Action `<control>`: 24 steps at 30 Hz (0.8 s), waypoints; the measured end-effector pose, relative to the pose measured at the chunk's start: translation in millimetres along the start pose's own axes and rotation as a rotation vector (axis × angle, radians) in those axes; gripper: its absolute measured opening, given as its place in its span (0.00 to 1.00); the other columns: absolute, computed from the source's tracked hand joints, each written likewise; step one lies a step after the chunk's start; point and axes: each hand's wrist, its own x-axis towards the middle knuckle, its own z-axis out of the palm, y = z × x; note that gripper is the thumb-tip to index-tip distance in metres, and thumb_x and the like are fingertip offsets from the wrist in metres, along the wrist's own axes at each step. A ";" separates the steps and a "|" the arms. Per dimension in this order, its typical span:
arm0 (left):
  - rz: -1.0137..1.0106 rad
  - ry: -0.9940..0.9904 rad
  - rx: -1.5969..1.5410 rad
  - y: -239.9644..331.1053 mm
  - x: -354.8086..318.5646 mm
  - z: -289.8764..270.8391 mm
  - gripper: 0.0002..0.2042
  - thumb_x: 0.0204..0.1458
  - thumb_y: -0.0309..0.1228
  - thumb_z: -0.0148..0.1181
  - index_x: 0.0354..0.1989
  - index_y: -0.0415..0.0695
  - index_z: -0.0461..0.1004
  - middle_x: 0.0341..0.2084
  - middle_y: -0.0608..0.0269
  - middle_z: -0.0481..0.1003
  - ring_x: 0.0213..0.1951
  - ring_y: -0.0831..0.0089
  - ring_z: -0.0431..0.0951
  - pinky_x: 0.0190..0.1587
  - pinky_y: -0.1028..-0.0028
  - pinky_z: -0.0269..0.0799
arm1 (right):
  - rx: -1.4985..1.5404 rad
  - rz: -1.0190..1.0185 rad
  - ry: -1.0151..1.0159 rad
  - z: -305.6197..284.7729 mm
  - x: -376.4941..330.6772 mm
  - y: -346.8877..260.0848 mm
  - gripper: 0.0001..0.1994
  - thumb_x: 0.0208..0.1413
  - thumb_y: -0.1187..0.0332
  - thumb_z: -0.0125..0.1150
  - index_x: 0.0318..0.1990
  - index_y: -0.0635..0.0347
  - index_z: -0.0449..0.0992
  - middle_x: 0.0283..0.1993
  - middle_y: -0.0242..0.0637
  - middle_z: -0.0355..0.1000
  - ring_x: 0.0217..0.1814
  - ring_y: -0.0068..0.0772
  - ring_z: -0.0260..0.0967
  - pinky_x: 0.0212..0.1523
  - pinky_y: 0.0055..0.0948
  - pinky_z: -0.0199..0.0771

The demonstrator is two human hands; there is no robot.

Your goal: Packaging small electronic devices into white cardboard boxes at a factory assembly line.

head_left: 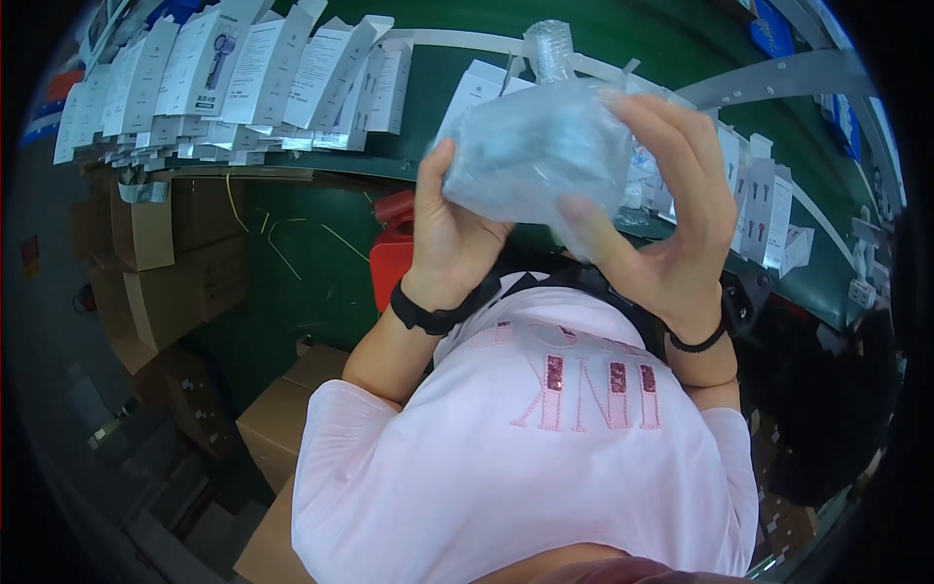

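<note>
A bubble-wrapped package [540, 151], pale blue through the clear wrap, is held up in front of my chest, above the edge of the green table. My left hand [452, 229] grips its left end, thumb up along the side and the other fingers mostly hidden underneath. Around the right end curves my right hand [671, 209], fingertips on the upper corner and a motion-blurred thumb by the lower edge. What lies inside the wrap cannot be made out. Just behind it stands a smaller roll-shaped piece of bubble wrap [552, 51].
Rows of open white cartons [258, 73] line the table's left side. More printed cartons [769, 214] stand to the right. A metal strip [778, 78] arches over the far right. Below left are brown cardboard boxes [146, 292] and a red container [392, 258].
</note>
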 end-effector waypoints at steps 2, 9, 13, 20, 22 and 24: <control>-0.252 -0.122 -0.305 -4.1 10.8 -11.8 0.28 0.60 0.53 0.40 0.61 0.46 0.63 0.56 0.59 0.69 0.57 0.63 0.70 0.59 0.61 0.68 | -0.021 -0.064 -0.008 -0.2 0.0 -1.3 0.23 0.39 0.71 0.73 0.46 0.65 0.76 0.40 0.41 0.70 0.39 0.40 0.67 0.40 0.30 0.67; -0.436 -0.111 -0.449 -20.6 7.4 -11.3 0.24 0.61 0.51 0.42 0.57 0.46 0.64 0.51 0.60 0.72 0.52 0.65 0.74 0.51 0.65 0.74 | 0.024 -0.314 -0.047 15.9 -7.6 -9.7 0.20 0.36 0.77 0.70 0.42 0.57 0.78 0.40 0.43 0.68 0.41 0.44 0.65 0.41 0.37 0.68; -0.624 -0.145 -0.580 -28.3 4.7 -9.1 0.22 0.62 0.50 0.42 0.54 0.45 0.66 0.48 0.61 0.73 0.49 0.67 0.76 0.46 0.68 0.78 | 0.005 -0.239 0.020 22.4 -0.7 -8.6 0.21 0.33 0.78 0.69 0.41 0.54 0.80 0.44 0.41 0.68 0.44 0.43 0.66 0.42 0.36 0.68; -0.840 -0.158 -0.787 -34.1 7.0 -5.3 0.21 0.63 0.49 0.43 0.51 0.45 0.67 0.44 0.62 0.75 0.45 0.67 0.79 0.38 0.70 0.83 | 0.024 -0.169 0.025 26.1 -4.1 4.9 0.20 0.33 0.79 0.68 0.40 0.54 0.81 0.44 0.41 0.68 0.45 0.40 0.66 0.42 0.33 0.69; -0.848 -0.135 -0.790 -35.0 9.5 -4.6 0.21 0.63 0.50 0.43 0.52 0.45 0.67 0.45 0.61 0.75 0.46 0.66 0.78 0.39 0.70 0.83 | 0.020 -0.170 0.016 24.3 -2.4 6.7 0.19 0.35 0.80 0.68 0.40 0.55 0.80 0.44 0.41 0.68 0.45 0.41 0.66 0.42 0.33 0.69; -0.857 -0.126 -0.797 -31.9 11.6 -2.0 0.22 0.63 0.50 0.43 0.53 0.44 0.66 0.46 0.60 0.74 0.47 0.65 0.78 0.39 0.70 0.82 | 0.007 -0.180 0.003 25.8 -2.0 11.4 0.19 0.36 0.80 0.68 0.41 0.55 0.80 0.45 0.41 0.68 0.44 0.41 0.67 0.43 0.33 0.69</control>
